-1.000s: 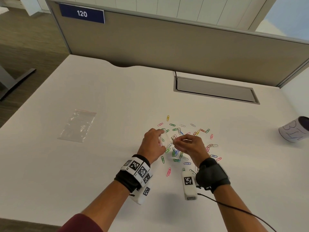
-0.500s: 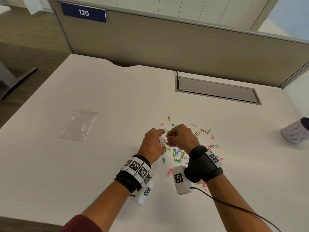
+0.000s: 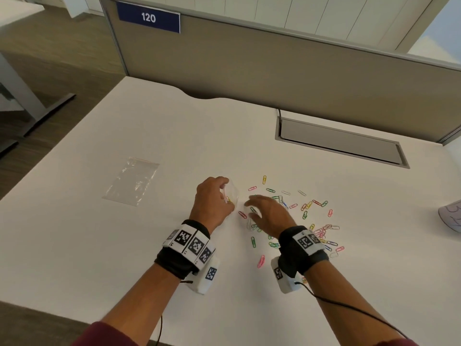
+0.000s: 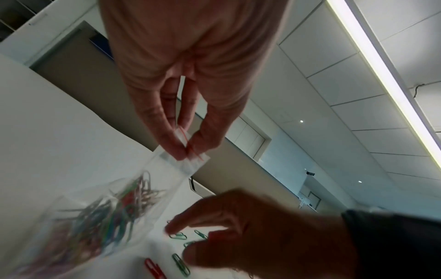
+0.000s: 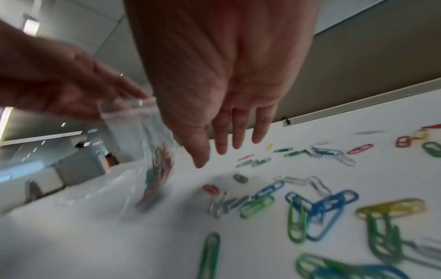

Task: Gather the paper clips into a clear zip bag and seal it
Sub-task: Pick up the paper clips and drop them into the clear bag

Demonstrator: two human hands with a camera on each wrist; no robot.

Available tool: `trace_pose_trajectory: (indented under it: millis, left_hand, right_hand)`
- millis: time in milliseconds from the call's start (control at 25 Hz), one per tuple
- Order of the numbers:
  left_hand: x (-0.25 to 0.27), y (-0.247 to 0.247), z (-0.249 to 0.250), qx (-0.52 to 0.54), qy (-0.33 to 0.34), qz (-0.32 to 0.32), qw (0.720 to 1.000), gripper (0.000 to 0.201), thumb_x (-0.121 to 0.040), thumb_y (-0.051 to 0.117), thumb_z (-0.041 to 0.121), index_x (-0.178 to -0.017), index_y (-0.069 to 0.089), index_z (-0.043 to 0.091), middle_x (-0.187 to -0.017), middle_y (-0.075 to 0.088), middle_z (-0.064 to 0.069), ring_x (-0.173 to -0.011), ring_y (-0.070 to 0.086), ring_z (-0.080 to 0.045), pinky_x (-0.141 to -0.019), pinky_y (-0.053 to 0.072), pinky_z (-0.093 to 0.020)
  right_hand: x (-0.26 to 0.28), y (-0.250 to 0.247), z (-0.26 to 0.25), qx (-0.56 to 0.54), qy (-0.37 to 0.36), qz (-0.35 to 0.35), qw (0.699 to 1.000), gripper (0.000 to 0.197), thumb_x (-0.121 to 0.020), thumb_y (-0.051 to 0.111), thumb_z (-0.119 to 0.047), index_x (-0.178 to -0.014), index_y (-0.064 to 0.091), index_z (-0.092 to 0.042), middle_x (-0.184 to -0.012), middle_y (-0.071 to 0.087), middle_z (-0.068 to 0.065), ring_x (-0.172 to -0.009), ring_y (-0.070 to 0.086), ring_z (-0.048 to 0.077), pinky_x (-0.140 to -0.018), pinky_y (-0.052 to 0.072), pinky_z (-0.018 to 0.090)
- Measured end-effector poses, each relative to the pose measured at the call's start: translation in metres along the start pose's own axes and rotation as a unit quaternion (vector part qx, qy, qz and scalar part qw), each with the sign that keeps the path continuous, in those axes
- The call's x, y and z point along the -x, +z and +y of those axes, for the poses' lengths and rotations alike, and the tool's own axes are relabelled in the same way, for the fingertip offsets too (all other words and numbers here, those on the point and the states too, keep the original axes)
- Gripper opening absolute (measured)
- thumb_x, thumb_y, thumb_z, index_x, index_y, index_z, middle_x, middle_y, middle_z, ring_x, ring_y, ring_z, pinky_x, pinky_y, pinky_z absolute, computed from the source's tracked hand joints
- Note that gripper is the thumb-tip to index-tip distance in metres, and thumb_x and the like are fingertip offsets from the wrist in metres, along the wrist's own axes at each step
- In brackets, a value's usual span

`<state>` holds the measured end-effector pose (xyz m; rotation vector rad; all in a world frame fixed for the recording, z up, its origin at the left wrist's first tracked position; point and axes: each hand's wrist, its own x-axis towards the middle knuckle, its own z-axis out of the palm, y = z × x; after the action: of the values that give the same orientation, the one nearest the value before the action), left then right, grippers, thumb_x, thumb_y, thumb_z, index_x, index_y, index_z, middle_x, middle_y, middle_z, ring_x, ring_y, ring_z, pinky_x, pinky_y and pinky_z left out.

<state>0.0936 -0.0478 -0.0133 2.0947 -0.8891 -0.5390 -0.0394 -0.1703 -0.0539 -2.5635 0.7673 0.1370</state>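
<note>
Fingers (image 4: 167, 139) and thumb of left hand (image 3: 212, 203) pinched tight on red-lined top edge of small clear zip bag (image 4: 100, 198), hanging down, some colored paper clips (image 4: 114, 211) inside. Right hand (image 3: 268, 216) spread wide, fingers straight, holding nothing, low over loose paper clips (image 3: 309, 208) scattered on white desk (image 3: 149, 245) at 3 o'clock from held bag. Second empty zip bag (image 3: 132, 181) flat at 9 o'clock, well apart.
</note>
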Motion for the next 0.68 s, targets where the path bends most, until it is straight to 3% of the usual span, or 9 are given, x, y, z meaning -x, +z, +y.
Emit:
trace_pose_trajectory:
  millis: [80,160,240,320,400,480,600,680]
  left_hand:
    - [-0.001,-0.007,0.000,-0.002,0.001,0.010,1.000,0.057,-0.070,0.075,0.003,-0.123,0.056,0.012,-0.108,0.059,-0.004,-0.093,0.061,-0.021,-0.088,0.053,-0.036]
    - [-0.001,-0.012,-0.001,-0.006,0.002,0.012,1.000,0.058,-0.069,0.075,0.003,-0.123,0.056,0.013,-0.107,0.058,-0.004,-0.092,0.060,-0.020,-0.088,0.053,-0.034]
    - [0.000,-0.014,-0.002,-0.002,0.004,0.010,1.000,0.058,-0.069,0.074,0.003,-0.123,0.056,0.013,-0.109,0.058,-0.004,-0.088,0.061,-0.018,-0.086,0.052,-0.031]
    - [0.001,-0.015,-0.002,0.007,0.002,0.006,1.000,0.058,-0.069,0.073,0.002,-0.123,0.056,0.012,-0.110,0.057,-0.005,-0.085,0.061,-0.017,-0.083,0.051,-0.027]
    - [0.004,-0.012,-0.001,0.004,0.002,-0.005,1.000,0.059,-0.069,0.074,0.003,-0.124,0.056,0.012,-0.111,0.057,-0.005,-0.085,0.060,-0.016,-0.083,0.050,-0.025]
    - [0.006,-0.007,0.001,-0.003,0.008,-0.019,1.000,0.059,-0.070,0.074,0.003,-0.124,0.055,0.013,-0.111,0.057,-0.005,-0.087,0.060,-0.017,-0.084,0.050,-0.025]
    - [0.009,-0.001,0.003,-0.007,0.010,-0.030,0.999,0.057,-0.070,0.074,0.003,-0.123,0.056,0.012,-0.111,0.058,-0.005,-0.088,0.061,-0.017,-0.081,0.051,-0.024]
    - [0.010,0.002,0.004,-0.007,0.009,-0.034,0.999,0.057,-0.069,0.074,0.003,-0.123,0.056,0.012,-0.111,0.058,-0.005,-0.088,0.061,-0.017,-0.080,0.053,-0.025]
  right_hand:
    - [-0.006,0.017,-0.007,0.060,-0.077,-0.076,0.992,0.046,-0.096,0.049,-0.021,-0.141,0.042,-0.021,-0.155,0.033,0.000,-0.145,0.024,0.021,-0.116,0.026,0.040]
    - [-0.007,0.028,-0.005,0.102,-0.098,-0.108,0.984,0.051,-0.098,0.045,-0.021,-0.147,0.031,-0.019,-0.158,0.025,-0.003,-0.147,0.019,0.020,-0.118,0.021,0.042]
    - [-0.001,0.028,0.004,0.105,-0.061,-0.071,0.990,0.045,-0.097,0.044,-0.021,-0.141,0.040,-0.017,-0.152,0.037,-0.001,-0.141,0.034,0.020,-0.115,0.027,0.038]
    - [0.004,0.023,0.014,0.101,-0.013,0.005,0.995,0.035,-0.095,0.047,-0.023,-0.128,0.055,-0.016,-0.137,0.054,0.001,-0.125,0.052,0.022,-0.104,0.041,0.036]
    - [0.001,0.017,0.023,0.068,0.014,0.055,0.996,0.037,-0.094,0.050,-0.029,-0.128,0.056,-0.016,-0.139,0.054,0.003,-0.124,0.053,0.025,-0.102,0.045,0.039]
    - [-0.013,0.010,0.027,0.045,0.026,0.039,0.998,0.047,-0.094,0.051,-0.035,-0.138,0.046,-0.020,-0.149,0.043,0.003,-0.135,0.043,0.024,-0.108,0.039,0.041]
    - [-0.034,0.003,0.030,0.057,0.019,-0.068,0.996,0.063,-0.093,0.050,-0.043,-0.148,0.024,-0.027,-0.159,0.022,0.000,-0.146,0.020,0.022,-0.116,0.028,0.045]
    - [-0.036,0.005,0.031,0.077,0.004,-0.109,0.991,0.066,-0.093,0.049,-0.045,-0.149,0.019,-0.028,-0.161,0.014,-0.002,-0.148,0.013,0.023,-0.117,0.024,0.047]
